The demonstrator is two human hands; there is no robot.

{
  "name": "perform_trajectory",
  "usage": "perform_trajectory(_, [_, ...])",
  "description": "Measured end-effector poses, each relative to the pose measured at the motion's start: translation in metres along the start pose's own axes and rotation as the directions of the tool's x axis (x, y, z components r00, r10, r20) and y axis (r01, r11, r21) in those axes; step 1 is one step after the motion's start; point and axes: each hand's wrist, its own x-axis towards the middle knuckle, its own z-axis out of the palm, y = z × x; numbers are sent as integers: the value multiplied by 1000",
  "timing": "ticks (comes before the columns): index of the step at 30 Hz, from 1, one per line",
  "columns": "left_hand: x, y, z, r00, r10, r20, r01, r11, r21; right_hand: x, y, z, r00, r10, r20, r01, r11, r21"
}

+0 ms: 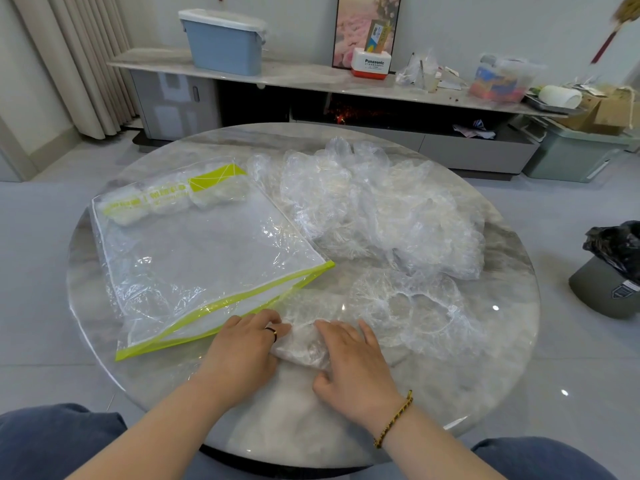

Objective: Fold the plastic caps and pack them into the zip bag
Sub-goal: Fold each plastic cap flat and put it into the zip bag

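A pale curtain [79, 64] hangs at the far left beside a low cabinet [173, 102], whose long stone-look shelf [156, 60] runs along the far wall above a grey tiled floor [34, 237]. A round table [311, 420] with a glossy, grey-veined marble top fills the middle. On its left half lies the bag [207, 258], clear with lime-green edging, its mouth gaping toward the near edge. Folded caps [173, 202] sit in a row inside at its far end. The left hand [242, 348], with a ring on one finger, grips the left end of a cap [301, 348] at the table's near middle, just beside the bag's mouth, fingers bent and close together. The right hand [349, 362], a gold bracelet at its wrist, lies flat on the same cap, fingers straight and slightly apart, pressing it down. To its right a second cap [415, 303] lies spread open, and beyond that a pile [381, 209] of crumpled clear caps covers the far right of the table. On the shelf stand a blue bin [225, 43], a picture [367, 26], a clear tub [502, 77] and a carton [609, 112]. On the floor at the right sit a green crate [571, 157] and a grey hat [595, 292] with a black sack [616, 244] on it. A white and orange box [371, 64] on the shelf reads "Panasonic"; the green print on the bag is too blurred to read.
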Motion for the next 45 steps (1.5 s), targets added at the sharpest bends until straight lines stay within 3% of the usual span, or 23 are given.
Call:
perform_trajectory(4, [-3,0,-3,993,-40,-108,28,993,-111,0,0,-2,992,64,-105,-48,988,149])
perform_trajectory(6, [-3,5,-6,982,-124,-144,75,949,-306,-1,-3,-6,978,162,-129,-121,953,279])
perform_trajectory(9, [-4,10,-12,920,-387,64,349,733,-584,-3,-5,-4,951,259,-169,-160,880,447])
perform_trajectory(12, [-2,13,-12,836,-527,152,493,601,-629,-2,-5,0,939,310,-148,-213,863,458])
perform_trajectory(15, [1,17,-13,808,-571,148,554,648,-523,-1,-1,3,936,306,-176,-237,915,327])
perform_trajectory(17, [0,23,-18,824,-564,61,539,745,-392,1,0,5,937,301,-178,-247,930,273])
perform_trajectory(19, [-3,22,-14,900,-405,-160,365,902,-231,3,-1,5,934,310,-175,-259,930,262])
perform_trajectory(21, [-6,26,-9,941,-165,-295,145,985,-90,2,-2,4,931,323,-172,-269,923,274])
perform_trajectory(24, [-11,35,0,980,38,-197,-36,999,14,4,0,4,932,318,-173,-265,926,270])
perform_trajectory(28, [-10,31,9,988,-16,154,9,999,50,4,0,13,916,131,-379,-111,991,76])
perform_trajectory(31, [-13,24,14,968,-10,250,-3,999,50,5,-2,16,959,67,-276,-81,996,-37])
perform_trajectory(38, [-10,27,15,983,-73,169,81,996,-43,6,-2,16,971,103,-216,-112,993,-34])
perform_trajectory(42, [1,27,3,957,-256,134,275,949,-152,4,3,11,918,215,-333,-201,977,75])
perform_trajectory(45, [3,22,-1,877,-407,253,465,853,-239,4,7,4,937,291,-192,-238,937,257])
